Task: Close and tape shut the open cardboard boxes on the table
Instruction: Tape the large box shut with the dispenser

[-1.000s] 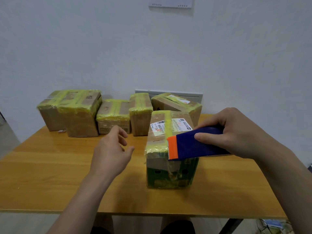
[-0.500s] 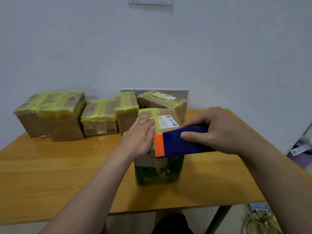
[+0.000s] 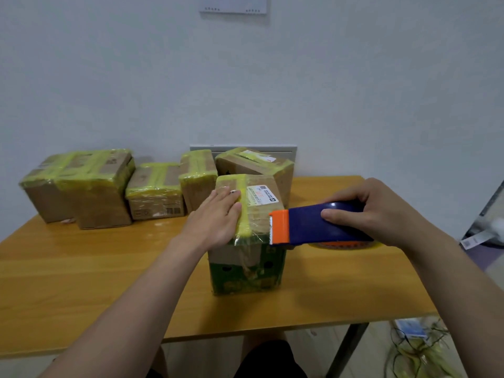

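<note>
My flat left fingers pinned the box, seemingly light and stiff, while my right fingers clasped the tape dispenser.

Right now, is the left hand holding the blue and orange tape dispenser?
No, the right hand grips that blue and orange tape dispenser; the left hand lies flat on the green-printed cardboard box.

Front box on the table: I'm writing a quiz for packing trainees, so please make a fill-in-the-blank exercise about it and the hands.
The left hand lies flat on the ____ of the front box. The right hand holds a blue tape dispenser whose toothed end is ____. The tape on the box is ____.
Missing: top; orange; yellow.
</note>
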`<state>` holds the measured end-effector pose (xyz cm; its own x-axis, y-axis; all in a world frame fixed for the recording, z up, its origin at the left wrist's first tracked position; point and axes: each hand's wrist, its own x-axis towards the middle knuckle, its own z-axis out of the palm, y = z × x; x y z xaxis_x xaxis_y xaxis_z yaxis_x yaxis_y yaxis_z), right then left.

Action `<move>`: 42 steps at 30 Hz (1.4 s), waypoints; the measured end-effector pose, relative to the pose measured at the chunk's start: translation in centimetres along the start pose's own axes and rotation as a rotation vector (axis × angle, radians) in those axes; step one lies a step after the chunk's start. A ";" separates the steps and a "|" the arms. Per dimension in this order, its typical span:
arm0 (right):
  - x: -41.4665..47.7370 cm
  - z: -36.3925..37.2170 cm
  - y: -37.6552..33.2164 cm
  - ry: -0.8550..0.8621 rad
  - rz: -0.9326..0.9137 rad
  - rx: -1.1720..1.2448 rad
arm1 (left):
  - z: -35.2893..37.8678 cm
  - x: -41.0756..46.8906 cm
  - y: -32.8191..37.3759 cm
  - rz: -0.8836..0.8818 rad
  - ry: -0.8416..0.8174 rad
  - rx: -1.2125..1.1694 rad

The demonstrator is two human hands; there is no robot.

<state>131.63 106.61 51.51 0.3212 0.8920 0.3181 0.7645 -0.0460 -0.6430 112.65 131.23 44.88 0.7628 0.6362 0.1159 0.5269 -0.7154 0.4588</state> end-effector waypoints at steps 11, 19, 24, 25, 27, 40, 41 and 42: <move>0.2 0.9 0.5 -0.002 -0.029 0.041 | -0.1 1.2 4.6 0.072 -0.064 0.060; -0.3 -0.1 2.3 0.014 -0.033 0.080 | 1.2 1.0 3.9 0.089 -0.001 0.146; -1.4 -2.3 4.2 0.060 0.002 0.052 | 1.3 1.0 4.1 0.090 -0.008 0.153; -1.5 -2.3 4.3 0.061 0.007 0.054 | 1.3 1.0 4.2 0.090 -0.006 0.155; -1.5 -1.9 4.6 0.070 0.016 0.062 | 1.3 0.9 4.2 0.090 -0.008 0.162; -0.8 -0.6 -0.6 0.100 0.027 -0.353 | 1.3 1.0 4.8 0.075 -0.030 0.198; -1.0 -0.4 -1.2 0.110 0.033 -0.395 | 1.3 1.0 4.8 0.071 -0.031 0.201; -1.1 0.0 -1.6 0.124 0.040 -0.430 | 1.3 1.0 4.8 0.068 -0.034 0.201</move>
<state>130.08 105.67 52.22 0.3995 0.8262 0.3971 0.9046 -0.2852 -0.3168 116.46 128.04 46.08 0.8096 0.5768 0.1089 0.5355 -0.8017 0.2655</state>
